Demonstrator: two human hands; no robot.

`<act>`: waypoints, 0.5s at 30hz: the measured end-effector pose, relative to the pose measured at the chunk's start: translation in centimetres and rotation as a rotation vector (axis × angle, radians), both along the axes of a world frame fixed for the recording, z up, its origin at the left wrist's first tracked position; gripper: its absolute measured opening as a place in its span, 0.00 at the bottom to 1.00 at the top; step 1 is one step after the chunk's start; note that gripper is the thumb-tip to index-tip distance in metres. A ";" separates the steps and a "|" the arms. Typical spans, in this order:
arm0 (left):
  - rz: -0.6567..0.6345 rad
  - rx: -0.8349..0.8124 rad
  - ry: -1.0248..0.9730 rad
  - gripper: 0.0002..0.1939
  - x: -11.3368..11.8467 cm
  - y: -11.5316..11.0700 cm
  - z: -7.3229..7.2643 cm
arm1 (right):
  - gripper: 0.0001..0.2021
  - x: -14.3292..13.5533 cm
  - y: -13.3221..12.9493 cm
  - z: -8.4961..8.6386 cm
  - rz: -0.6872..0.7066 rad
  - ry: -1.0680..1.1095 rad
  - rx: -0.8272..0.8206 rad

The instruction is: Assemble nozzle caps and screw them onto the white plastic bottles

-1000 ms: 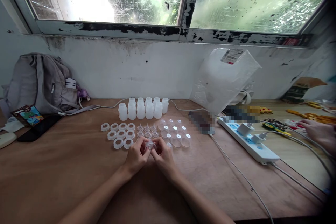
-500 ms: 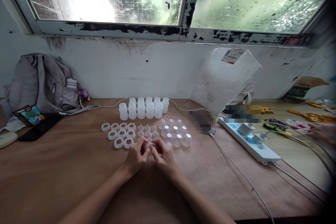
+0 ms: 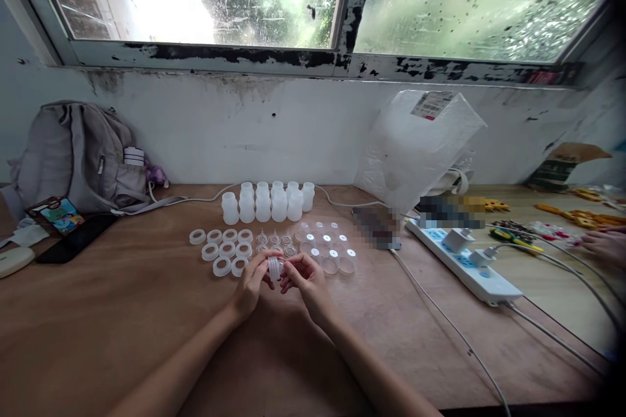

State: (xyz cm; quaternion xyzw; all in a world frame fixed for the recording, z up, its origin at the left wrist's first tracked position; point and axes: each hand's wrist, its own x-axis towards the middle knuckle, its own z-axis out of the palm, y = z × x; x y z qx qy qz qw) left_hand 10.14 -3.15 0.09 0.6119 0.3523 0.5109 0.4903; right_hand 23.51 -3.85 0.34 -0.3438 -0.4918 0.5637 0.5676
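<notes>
My left hand (image 3: 253, 280) is closed around a translucent ridged bottle ring (image 3: 274, 268), held on its side just above the table. Fingers of my right hand (image 3: 306, 278) pinch at the ring's right face, on a small clear part that looks like a nipple, mostly hidden by the fingertips. Loose translucent rings (image 3: 227, 249) lie in rows to the left of my hands. Behind them are several clear nipples (image 3: 274, 239), partly covered by my fingers. To the right sit clear round caps (image 3: 330, 264) with white dots.
White small bottles (image 3: 263, 206) stand in rows near the wall. A blurred phone (image 3: 376, 228) with a cable and a power strip (image 3: 464, 260) lie to the right, below a plastic bag (image 3: 415, 143). Another person's hand (image 3: 606, 244) is at far right. A backpack (image 3: 78, 150) sits left.
The ring has turned from lying between both thumbs to standing on its side in my left hand. My right hand has shifted slightly right, to the ring's right face.
</notes>
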 end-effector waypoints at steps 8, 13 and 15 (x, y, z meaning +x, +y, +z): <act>0.016 -0.032 0.133 0.15 -0.2 0.2 0.7 | 0.12 0.1 0.0 -0.1 -0.077 -0.144 0.071; 0.030 -0.014 0.145 0.13 -0.6 0.5 1.1 | 0.11 0.1 -0.2 0.2 -0.121 -0.199 0.122; 0.030 0.000 0.170 0.13 -0.7 0.6 1.3 | 0.11 0.2 -0.2 0.3 -0.135 -0.218 0.138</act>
